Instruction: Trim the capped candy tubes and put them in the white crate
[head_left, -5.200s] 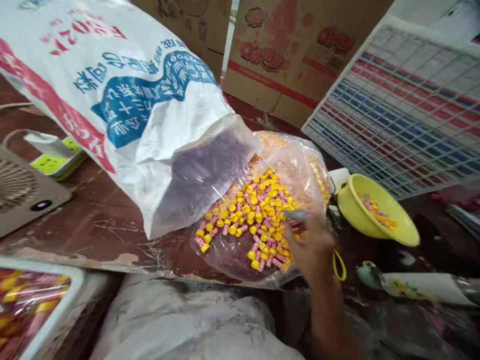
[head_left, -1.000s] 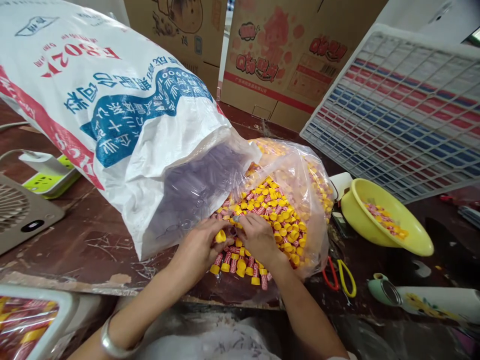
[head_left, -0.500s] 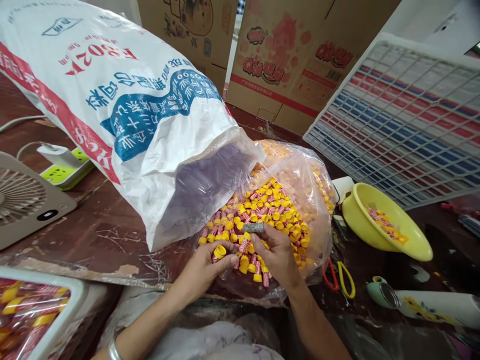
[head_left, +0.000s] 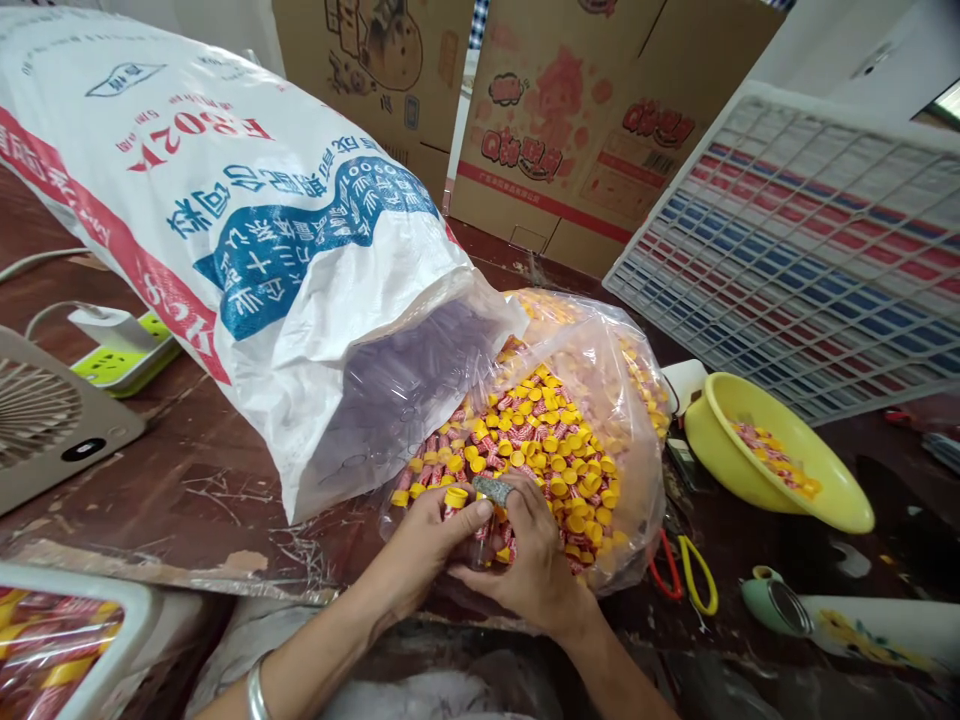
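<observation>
My left hand (head_left: 431, 535) is closed around a small red-and-white patterned tube with a yellow cap (head_left: 455, 497), its cap upward. My right hand (head_left: 529, 550) has come up against the left, its fingers curled in. A grey speckled sleeve or wrap (head_left: 491, 489) covers the end of its index finger. Something clear and small shows between the two hands, mostly hidden by the fingers. Just beyond them lies a heap of similar yellow-capped tubes (head_left: 555, 440) in an open clear plastic bag (head_left: 637, 400).
A large white printed sack (head_left: 322, 250) lies with its mouth beside the heap. At the right are a yellow bowl (head_left: 795, 470), scissors (head_left: 697, 575), a green-and-white flask (head_left: 862, 620) and a white wire rack (head_left: 810, 250). A fan (head_left: 52, 410) and white bin (head_left: 150, 610) stand left.
My right hand has moved down and left to meet my left hand, its fingers curling in. The left hand has turned slightly, bringing the tube's yellow cap upright.
</observation>
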